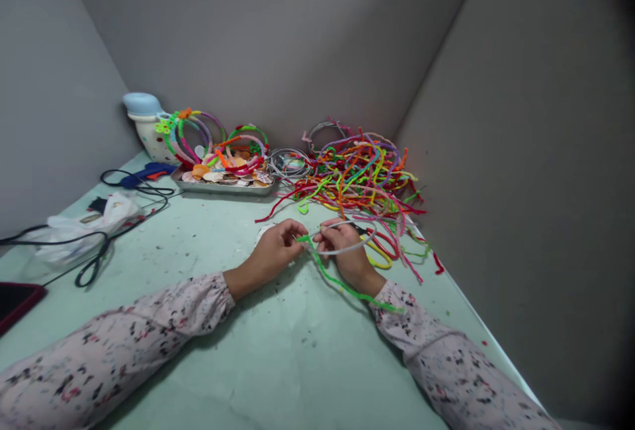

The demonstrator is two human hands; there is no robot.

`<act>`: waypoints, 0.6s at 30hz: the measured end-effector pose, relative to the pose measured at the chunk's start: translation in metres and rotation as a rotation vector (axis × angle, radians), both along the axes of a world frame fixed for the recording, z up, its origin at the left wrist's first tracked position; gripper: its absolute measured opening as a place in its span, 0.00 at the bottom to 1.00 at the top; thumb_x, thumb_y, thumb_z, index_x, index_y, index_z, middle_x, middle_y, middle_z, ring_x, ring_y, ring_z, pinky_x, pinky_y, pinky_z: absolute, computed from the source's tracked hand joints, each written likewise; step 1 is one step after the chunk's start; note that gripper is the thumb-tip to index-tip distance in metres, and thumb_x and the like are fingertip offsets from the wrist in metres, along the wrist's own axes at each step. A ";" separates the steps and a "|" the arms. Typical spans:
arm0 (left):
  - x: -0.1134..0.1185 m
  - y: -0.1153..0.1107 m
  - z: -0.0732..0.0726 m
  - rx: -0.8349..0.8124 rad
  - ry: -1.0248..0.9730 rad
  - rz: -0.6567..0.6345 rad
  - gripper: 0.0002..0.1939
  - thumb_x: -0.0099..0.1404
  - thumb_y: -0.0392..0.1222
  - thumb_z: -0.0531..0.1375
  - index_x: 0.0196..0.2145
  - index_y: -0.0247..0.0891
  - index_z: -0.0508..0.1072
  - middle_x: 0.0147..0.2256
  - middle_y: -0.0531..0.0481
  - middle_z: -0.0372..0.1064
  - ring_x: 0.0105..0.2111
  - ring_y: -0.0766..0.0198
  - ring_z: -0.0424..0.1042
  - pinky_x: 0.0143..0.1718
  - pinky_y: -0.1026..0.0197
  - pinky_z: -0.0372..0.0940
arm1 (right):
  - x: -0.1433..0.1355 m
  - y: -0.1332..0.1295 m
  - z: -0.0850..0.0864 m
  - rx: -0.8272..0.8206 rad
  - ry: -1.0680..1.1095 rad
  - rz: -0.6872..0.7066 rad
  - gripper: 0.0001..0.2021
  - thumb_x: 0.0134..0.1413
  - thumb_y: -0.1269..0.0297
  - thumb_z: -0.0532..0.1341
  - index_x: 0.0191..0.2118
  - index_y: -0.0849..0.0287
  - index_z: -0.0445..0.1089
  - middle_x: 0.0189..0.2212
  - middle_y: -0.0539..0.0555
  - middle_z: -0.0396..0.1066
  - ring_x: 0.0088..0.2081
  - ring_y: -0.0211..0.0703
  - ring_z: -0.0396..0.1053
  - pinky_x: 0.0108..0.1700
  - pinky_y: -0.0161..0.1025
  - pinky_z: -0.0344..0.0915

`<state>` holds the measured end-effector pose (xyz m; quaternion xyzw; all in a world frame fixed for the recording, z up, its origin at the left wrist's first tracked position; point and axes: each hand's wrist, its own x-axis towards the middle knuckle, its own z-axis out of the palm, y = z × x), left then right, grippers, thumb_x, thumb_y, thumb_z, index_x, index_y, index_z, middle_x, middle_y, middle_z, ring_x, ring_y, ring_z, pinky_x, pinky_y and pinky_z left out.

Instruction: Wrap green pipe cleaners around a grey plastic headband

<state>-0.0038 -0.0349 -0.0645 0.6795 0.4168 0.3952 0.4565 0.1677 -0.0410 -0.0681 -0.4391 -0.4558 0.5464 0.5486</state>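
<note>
My left hand [278,250] pinches a bright green pipe cleaner [342,284] at its upper end, where it meets a pale grey wire hoop [371,239]. From there the pipe cleaner trails down to the right, across my right wrist and onto the cuff. The hoop loops over my right hand [350,255], whose thumb and fingers are closed on its near part. Both hands are close together above the table. Beside and behind my right hand lie scissors with red and yellow handles [380,261], partly hidden.
A heap of coloured pipe cleaners [362,172] lies at the back right, with coiled grey wire [290,162] beside it. A metal tray [225,188] holds shells and wrapped hoops. Left are a cup [149,129], a plastic bag [84,228], a black cable [96,255] and a red-edged device [20,304].
</note>
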 end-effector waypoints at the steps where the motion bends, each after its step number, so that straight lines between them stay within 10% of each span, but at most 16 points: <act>1: 0.000 -0.001 0.001 0.028 0.019 0.013 0.11 0.56 0.39 0.60 0.37 0.36 0.68 0.23 0.57 0.61 0.22 0.70 0.58 0.23 0.67 0.53 | 0.000 -0.001 0.001 0.004 0.000 0.007 0.11 0.49 0.59 0.61 0.35 0.58 0.62 0.23 0.48 0.72 0.17 0.32 0.64 0.18 0.29 0.59; 18: -0.002 -0.008 0.016 0.340 0.194 0.103 0.08 0.56 0.31 0.56 0.34 0.38 0.70 0.30 0.51 0.65 0.29 0.66 0.63 0.32 0.63 0.58 | -0.001 -0.002 0.007 -0.037 -0.048 0.015 0.11 0.49 0.57 0.62 0.29 0.61 0.66 0.21 0.48 0.69 0.16 0.31 0.62 0.16 0.29 0.57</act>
